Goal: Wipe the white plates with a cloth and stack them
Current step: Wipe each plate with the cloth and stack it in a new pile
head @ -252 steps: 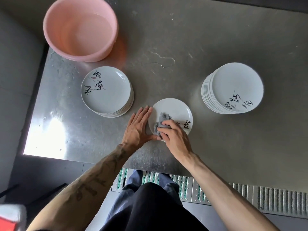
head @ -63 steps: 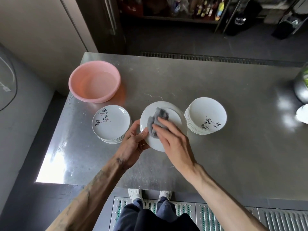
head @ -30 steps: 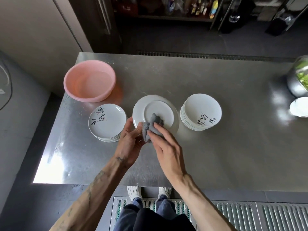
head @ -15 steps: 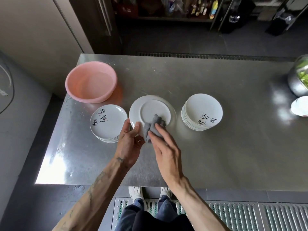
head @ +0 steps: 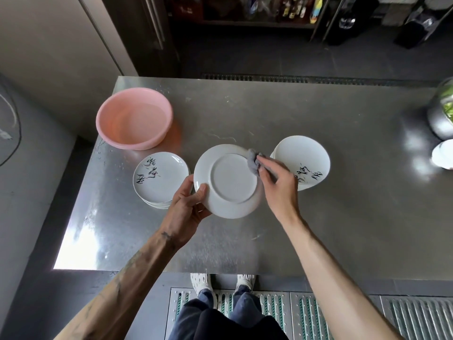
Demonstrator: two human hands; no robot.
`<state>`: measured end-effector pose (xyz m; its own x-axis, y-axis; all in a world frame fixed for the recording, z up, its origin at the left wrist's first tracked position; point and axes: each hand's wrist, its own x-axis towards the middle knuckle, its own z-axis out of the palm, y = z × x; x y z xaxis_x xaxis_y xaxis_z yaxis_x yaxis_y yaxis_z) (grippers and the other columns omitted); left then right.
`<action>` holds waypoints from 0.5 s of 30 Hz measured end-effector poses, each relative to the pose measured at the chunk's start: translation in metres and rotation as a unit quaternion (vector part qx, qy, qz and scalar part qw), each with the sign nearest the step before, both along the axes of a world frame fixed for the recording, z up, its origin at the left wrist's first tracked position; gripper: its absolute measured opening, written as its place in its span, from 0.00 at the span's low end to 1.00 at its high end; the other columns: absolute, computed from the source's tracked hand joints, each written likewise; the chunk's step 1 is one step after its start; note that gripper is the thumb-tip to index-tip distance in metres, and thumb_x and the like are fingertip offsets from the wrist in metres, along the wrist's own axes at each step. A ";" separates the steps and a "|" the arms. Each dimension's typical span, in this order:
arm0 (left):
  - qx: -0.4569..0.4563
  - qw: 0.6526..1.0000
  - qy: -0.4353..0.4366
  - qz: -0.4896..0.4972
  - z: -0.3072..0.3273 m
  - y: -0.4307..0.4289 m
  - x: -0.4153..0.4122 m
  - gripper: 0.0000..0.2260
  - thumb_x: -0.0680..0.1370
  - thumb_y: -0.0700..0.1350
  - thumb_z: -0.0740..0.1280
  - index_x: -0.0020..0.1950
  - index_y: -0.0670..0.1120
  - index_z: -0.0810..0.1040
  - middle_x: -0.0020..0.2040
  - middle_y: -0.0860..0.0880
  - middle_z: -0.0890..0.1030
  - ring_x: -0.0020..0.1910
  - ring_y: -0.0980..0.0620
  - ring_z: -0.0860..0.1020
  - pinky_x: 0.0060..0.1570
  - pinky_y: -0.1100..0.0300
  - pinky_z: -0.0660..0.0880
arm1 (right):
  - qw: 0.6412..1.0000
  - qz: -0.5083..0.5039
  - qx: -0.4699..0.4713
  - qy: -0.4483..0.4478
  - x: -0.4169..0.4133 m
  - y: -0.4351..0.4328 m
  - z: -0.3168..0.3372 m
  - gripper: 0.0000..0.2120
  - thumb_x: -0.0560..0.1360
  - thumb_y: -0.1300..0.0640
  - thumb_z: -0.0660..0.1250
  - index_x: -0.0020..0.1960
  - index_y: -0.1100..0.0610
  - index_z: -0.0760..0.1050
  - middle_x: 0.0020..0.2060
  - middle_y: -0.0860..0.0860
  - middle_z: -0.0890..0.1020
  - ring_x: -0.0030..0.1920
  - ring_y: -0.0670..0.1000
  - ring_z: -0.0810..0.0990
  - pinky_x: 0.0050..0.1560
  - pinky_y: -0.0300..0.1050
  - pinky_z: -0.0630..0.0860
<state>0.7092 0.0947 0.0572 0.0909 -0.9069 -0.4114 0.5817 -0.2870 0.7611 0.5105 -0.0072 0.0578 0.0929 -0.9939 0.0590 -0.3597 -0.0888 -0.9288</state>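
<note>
A white plate (head: 229, 182) is held above the steel table with its underside and foot ring facing up. My left hand (head: 187, 207) grips its near-left rim, thumb on top. My right hand (head: 278, 185) presses a grey cloth (head: 252, 161) against the plate's far-right rim. A stack of white plates with black brush writing (head: 159, 182) sits to the left. A taller stack of the same plates (head: 306, 159) stands to the right, partly hidden by my right hand.
A pink basin (head: 133, 119) stands at the table's far left. At the right edge are a shiny metal pot (head: 441, 116) and a white dish (head: 443, 154). The table's left edge (head: 81, 190) drops to the floor. Shelves with bottles stand beyond the table.
The plate was lifted off the table and turned underside up. The cloth has moved from the plate's near middle to its far-right rim. My left hand has shifted along the near-left rim.
</note>
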 end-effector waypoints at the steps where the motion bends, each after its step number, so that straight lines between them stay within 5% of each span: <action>1: -0.001 1.000 -0.003 -0.010 -0.001 0.000 0.002 0.12 0.82 0.42 0.66 0.63 0.54 0.81 0.58 0.49 0.83 0.53 0.51 0.82 0.50 0.54 0.82 | 1.000 0.011 0.010 0.009 0.002 -0.007 0.005 0.15 0.79 0.69 0.65 0.63 0.60 0.82 0.61 0.50 0.83 0.64 0.46 0.80 0.68 0.40 0.73; 10: -0.002 0.997 -0.041 -0.069 -0.005 -0.001 0.000 0.18 0.81 0.45 0.68 0.71 0.48 0.76 0.60 0.45 0.82 0.54 0.47 0.82 0.50 0.48 0.81 | 0.964 0.205 -0.098 0.137 0.041 -0.013 0.033 0.14 0.79 0.63 0.68 0.62 0.54 0.84 0.66 0.47 0.79 0.64 0.45 0.79 0.67 0.39 0.73; 15: -0.001 0.997 -0.052 -0.056 -0.008 -0.003 0.000 0.18 0.80 0.45 0.68 0.71 0.48 0.76 0.62 0.45 0.82 0.57 0.47 0.82 0.55 0.45 0.81 | 0.982 0.117 -0.066 0.132 0.029 -0.018 0.027 0.14 0.79 0.65 0.67 0.61 0.54 0.84 0.63 0.48 0.82 0.62 0.46 0.80 0.65 0.39 0.73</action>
<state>0.7089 0.0913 0.0492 0.0306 -0.9146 -0.4031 0.4648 -0.3440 0.8159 0.5395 -0.0256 0.0847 0.3474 -0.9289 0.1283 -0.5423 -0.3107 -0.7807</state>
